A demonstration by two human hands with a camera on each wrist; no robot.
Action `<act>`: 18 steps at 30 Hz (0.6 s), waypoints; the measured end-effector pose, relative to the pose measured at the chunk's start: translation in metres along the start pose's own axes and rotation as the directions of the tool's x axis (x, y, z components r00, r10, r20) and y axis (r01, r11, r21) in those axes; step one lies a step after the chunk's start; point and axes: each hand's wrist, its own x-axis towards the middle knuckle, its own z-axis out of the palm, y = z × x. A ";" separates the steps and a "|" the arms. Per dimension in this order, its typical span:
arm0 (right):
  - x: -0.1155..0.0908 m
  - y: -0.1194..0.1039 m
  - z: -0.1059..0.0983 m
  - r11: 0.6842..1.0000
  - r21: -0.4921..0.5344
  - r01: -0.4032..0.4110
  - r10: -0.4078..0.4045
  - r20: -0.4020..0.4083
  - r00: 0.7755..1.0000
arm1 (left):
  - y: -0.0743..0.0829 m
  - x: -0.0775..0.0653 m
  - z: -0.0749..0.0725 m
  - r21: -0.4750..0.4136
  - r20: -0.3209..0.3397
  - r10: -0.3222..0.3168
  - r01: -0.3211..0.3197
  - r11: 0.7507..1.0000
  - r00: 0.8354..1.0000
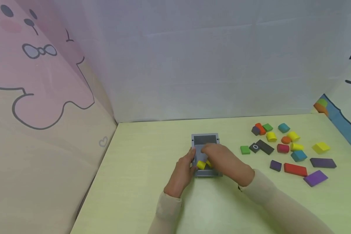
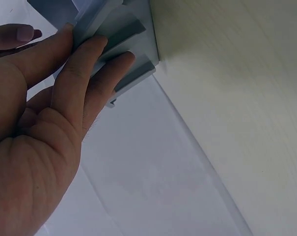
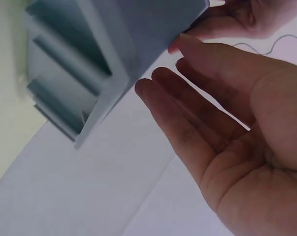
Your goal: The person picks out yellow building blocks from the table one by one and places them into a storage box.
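Note:
A grey plastic box [image 1: 207, 173] with a sloped inner panel sits on the table, yellow blocks [image 1: 201, 165] lying in its near part. My left hand [image 1: 181, 170] holds the box by its left side. In the left wrist view, the fingertips rest against the ribbed side of the grey box [image 2: 126, 44]. Over the box's right side reaches my right hand [image 1: 226, 161], fingers loosely bent. The right wrist view shows nothing between the fingers of this right hand [image 3: 227, 118], its thumb tip right at the edge of the grey box [image 3: 133, 34].
To the right lie scattered coloured blocks, among them a red bar [image 1: 295, 169], purple bars [image 1: 323, 162], a green square [image 1: 245, 149], a black bar [image 1: 264, 147] and several yellow pieces [image 1: 321, 148]. A pale cloth wall [image 1: 210, 65] stands behind the table [image 1: 140, 182].

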 end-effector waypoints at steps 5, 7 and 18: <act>-0.001 0.009 -0.008 0.994 0.091 -0.062 0.064 -0.013 0.998 | 0.001 0.000 -0.001 -0.006 0.005 -0.008 0.008 1.000 1.000; -0.002 0.012 -0.011 0.989 0.124 -0.085 0.088 -0.021 0.996 | 0.001 0.000 0.000 -0.010 0.009 -0.016 0.016 1.000 1.000; -0.014 0.033 -0.028 0.968 0.166 -0.190 0.200 -0.045 0.979 | 0.000 -0.001 0.001 -0.014 0.013 -0.041 0.042 0.999 0.999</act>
